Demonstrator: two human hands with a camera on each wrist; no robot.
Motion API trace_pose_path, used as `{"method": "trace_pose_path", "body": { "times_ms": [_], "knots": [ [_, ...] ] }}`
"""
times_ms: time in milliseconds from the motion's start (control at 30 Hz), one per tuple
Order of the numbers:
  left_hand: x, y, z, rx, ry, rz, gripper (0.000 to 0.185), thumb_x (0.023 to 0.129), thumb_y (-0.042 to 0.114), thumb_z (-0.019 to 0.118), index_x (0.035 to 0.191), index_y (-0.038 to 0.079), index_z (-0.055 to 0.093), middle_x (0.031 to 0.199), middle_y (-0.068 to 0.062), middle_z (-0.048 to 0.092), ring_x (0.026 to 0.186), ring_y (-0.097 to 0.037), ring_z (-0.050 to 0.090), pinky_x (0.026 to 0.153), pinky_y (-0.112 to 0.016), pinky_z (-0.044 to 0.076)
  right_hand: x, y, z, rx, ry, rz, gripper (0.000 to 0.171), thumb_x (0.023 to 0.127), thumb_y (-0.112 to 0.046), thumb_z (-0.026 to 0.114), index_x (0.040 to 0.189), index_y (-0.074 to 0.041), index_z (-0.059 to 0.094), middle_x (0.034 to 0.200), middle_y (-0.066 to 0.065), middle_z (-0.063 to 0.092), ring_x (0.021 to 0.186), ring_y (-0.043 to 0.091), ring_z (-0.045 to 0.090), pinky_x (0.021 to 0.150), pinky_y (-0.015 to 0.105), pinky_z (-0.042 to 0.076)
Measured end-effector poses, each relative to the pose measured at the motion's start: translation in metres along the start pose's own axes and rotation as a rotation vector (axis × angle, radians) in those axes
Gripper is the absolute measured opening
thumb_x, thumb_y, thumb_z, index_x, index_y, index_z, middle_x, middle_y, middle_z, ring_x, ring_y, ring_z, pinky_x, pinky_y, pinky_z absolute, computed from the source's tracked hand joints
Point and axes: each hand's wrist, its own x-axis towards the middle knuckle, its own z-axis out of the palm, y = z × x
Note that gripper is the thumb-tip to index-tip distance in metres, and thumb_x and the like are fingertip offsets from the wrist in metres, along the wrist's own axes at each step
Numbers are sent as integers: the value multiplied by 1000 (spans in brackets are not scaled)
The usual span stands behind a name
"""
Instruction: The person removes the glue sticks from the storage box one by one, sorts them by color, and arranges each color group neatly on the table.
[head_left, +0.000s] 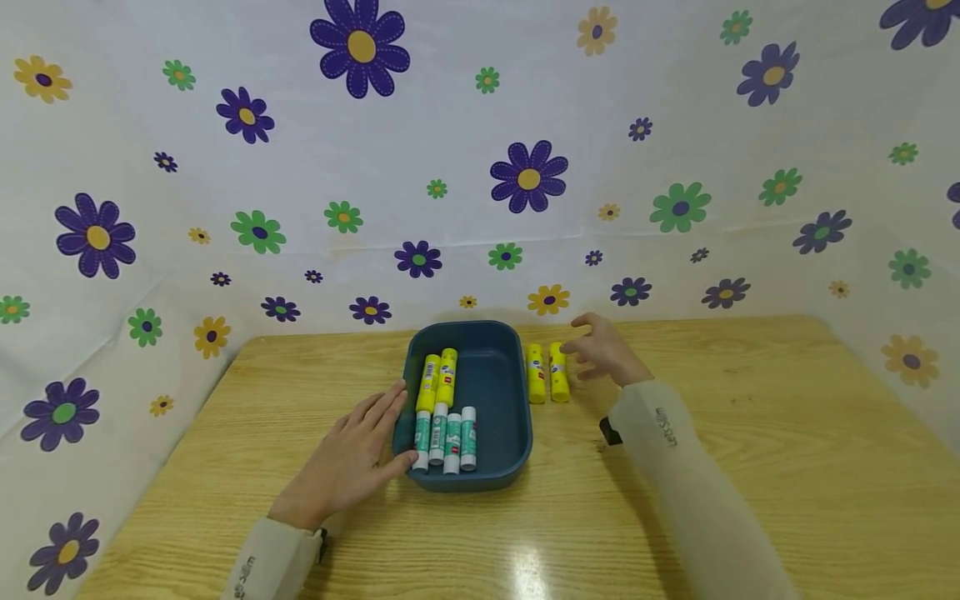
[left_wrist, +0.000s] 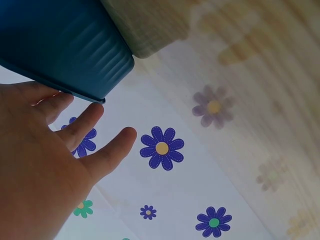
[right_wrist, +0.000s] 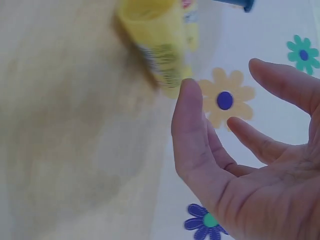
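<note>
At the tray's edge the left hand spreads; the right hand gapes near 2 glue sticks.

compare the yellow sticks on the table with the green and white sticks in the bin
Two yellow sticks rest on the table beside the bin; four green and white sticks are inside it. The yellow sticks look thicker than the green and white sticks. The yellow sticks have yellow ends, the green and white sticks white. Both are cylinders with printed labels.
</note>
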Motion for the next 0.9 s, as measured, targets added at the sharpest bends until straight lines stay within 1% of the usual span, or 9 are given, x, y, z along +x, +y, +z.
{"method": "trace_pose_path", "body": {
  "times_ms": [200, 433, 667, 800, 900],
  "knots": [
    [0, 1, -1, -1, -8, -3, 80, 87, 59, 43, 147, 12, 19, 152, 1, 13, 133, -27, 22, 99, -56, 28, -2, -18, -7, 87, -18, -21, 59, 88, -12, 56, 138, -2, 27, 128, 25, 38, 110, 41, 45, 78, 45, 50],
    [0, 1, -1, -1, -2, 7, 80, 87, 59, 43, 147, 11, 19, 152, 0, 14, 133, -28, 22, 99, -56, 28, -4, -41, -4, 135, -28, -48, 56, 88, -9, 56, 137, -3, 30, 125, 22, 43, 110, 40, 46, 77, 45, 51],
    [0, 0, 1, -4, 9, 19, 79, 88, 58, 43, 146, 10, 19, 152, -1, 14, 133, -29, 23, 99, -55, 28, -4, -53, 13, 248, -71, -92, 53, 85, -4, 58, 133, -2, 34, 123, 19, 41, 107, 39, 48, 78, 48, 49],
    [0, 0, 1, -1, 13, 22, 80, 87, 59, 43, 146, 10, 20, 152, -1, 14, 132, -29, 23, 99, -55, 28, -4, -59, 26, 289, -86, -102, 52, 84, -4, 60, 131, -4, 37, 122, 17, 40, 107, 40, 48, 75, 46, 51],
    [0, 0, 1, -3, 13, 25, 80, 87, 58, 44, 146, 10, 20, 152, -1, 14, 132, -29, 24, 99, -56, 28, -5, -63, 35, 316, -90, -99, 53, 84, -5, 60, 131, -4, 37, 120, 18, 42, 108, 41, 48, 73, 45, 52]
  ]
}}
